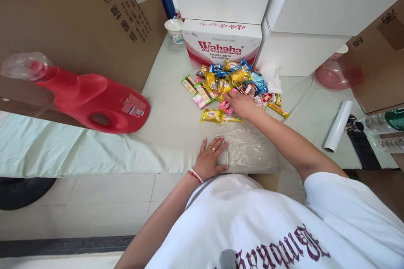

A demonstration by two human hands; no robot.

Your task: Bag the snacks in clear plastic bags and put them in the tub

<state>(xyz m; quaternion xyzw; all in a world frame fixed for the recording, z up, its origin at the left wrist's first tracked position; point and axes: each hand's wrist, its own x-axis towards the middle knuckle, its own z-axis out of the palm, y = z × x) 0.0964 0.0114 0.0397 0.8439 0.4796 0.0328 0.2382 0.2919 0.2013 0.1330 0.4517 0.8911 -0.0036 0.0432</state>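
Observation:
My left hand [211,157] lies flat on the covered table near its front edge, fingers spread, beside a clear plastic bag [252,147]. A ring and a beaded bracelet show on it. At the front of a pile of wrapped snacks [240,76], my right hand [241,104] has its fingers bent down over a pink snack packet [226,107]; its fingertips are partly hidden. Just in front of that hand lie a yellow snack packet [211,115] and a thin yellow one [232,119]. Green-and-white snack bars [204,93] sit to the left of the pile.
Behind the pile stands a Wahaha carton [222,44] with a paper cup [175,30] beside it. A red detergent bottle [94,101] is at left against a large cardboard box [94,21]. White boxes [293,50], a white roll [338,126] and plastic bottles [383,122] stand or lie at right.

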